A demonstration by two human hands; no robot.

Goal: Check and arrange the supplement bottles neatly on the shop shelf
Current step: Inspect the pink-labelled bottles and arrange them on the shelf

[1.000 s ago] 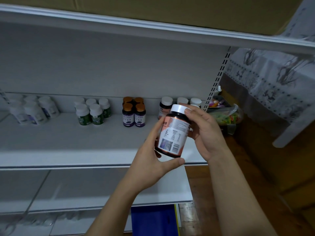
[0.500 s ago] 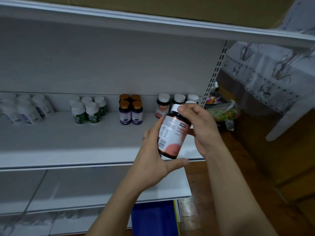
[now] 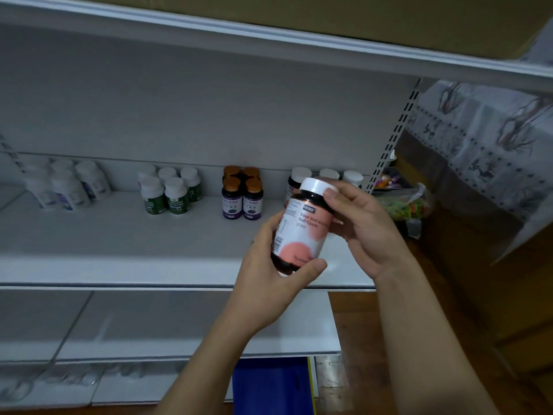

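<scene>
I hold a dark bottle with a white cap and a pink-and-white label, tilted, in front of the white shelf. My left hand grips its lower body, thumb across the base. My right hand grips its neck and upper side, a fingertip at the cap. At the back of the shelf stand groups of bottles: white ones on the left, green-labelled ones, purple-labelled ones with orange caps, and dark white-capped ones partly hidden behind the held bottle.
An upper shelf edge runs overhead with a cardboard box on it. A slotted upright ends the shelf on the right. Beyond it lie a bag of coloured sweets and patterned cloth. Lower shelves and a blue box sit below.
The bottle has been turned in my hands: the barcode side faced me before, now the pink front label does. Both hands keep their hold.
</scene>
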